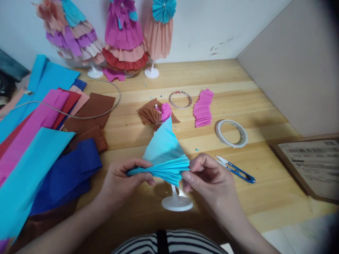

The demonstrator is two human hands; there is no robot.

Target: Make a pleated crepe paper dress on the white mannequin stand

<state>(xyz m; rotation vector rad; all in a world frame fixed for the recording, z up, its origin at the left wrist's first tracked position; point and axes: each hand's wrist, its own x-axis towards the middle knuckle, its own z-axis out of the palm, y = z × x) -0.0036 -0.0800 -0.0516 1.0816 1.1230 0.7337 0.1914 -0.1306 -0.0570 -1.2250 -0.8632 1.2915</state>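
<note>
Between my two hands stretches a piece of light blue crepe paper [165,148], its near edge gathered into narrow pleats. My left hand [129,173] pinches the left end of the pleats between thumb and fingers. At the right end, the thumb and fingertips of my right hand [205,174] grip the folded edge. Below and behind the paper is a white stand with a round base [177,203]. Just beyond, a small figure's bodice of brown and magenta crepe paper [150,114] shows, its lower part hidden by the blue paper.
Blue-handled thread snips [238,172] lie right of my right hand. Beyond are tape rolls [231,133] and a crinkled magenta strip [203,108]. Coloured crepe sheets [47,151] and a grey cable [119,95] cover the left. Several paper dresses on stands [125,35] line the wall. A cardboard box [309,165] sits right.
</note>
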